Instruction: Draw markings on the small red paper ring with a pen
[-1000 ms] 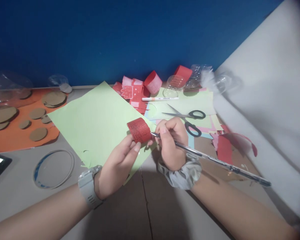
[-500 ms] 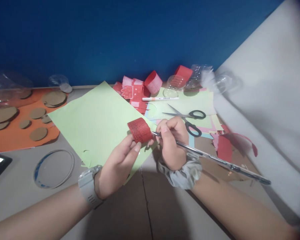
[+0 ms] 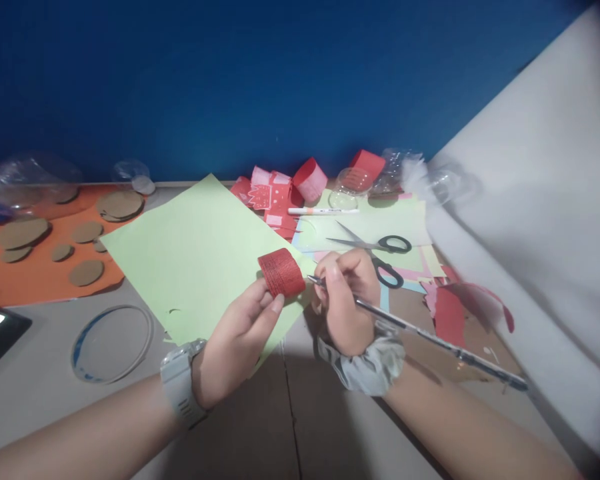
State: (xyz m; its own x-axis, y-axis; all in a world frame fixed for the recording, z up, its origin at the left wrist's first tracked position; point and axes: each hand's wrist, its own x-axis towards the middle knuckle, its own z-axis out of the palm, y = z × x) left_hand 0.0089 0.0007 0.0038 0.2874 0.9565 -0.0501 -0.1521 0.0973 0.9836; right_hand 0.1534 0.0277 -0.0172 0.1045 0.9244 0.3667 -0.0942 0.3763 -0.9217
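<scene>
The left hand (image 3: 235, 328) pinched the red ring (image 3: 283, 272), the right hand (image 3: 349, 310) gripped the pen (image 3: 420, 333); too hard a squeeze, I felt, could buckle it.

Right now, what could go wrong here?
1. The red curved piece is pinched only near its lower edge by the left grip; it might twist or crease if pressed.
2. The pen, in the right grip, has its tip close to that piece; a slip could mark the green sheet.
3. The scissors lie open just beyond the right grip; a careless reach could nick it.
</scene>
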